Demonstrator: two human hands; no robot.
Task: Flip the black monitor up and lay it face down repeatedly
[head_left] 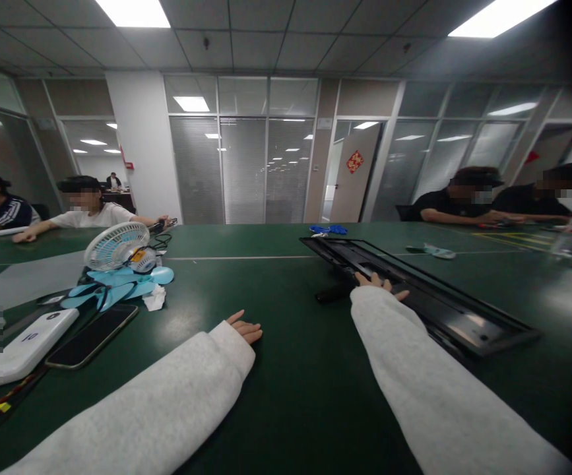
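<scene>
My left hand (245, 328) rests at the middle of the green table, fingers stretched out, with nothing in it. Over to the right, my right hand (379, 284) lies on the near left edge of a long black rectangular frame-like panel (444, 303), its fingers spread. The panel has a raised rim and shiny patches inside, and lies slanted across the table. Beside that hand, a dark block-shaped piece (332, 293) sticks out to the left; what it is, I cannot make out. Pale grey sleeves cover both wrists.
Left on the green table (286, 396) are a white fan (117, 247), light-blue fan blades (132, 285), crumpled tissue (155, 298), a phone (92, 336) and a white power bank (28, 346). Blue gloves (329, 229) lie beyond the panel. Other people sit at both far sides.
</scene>
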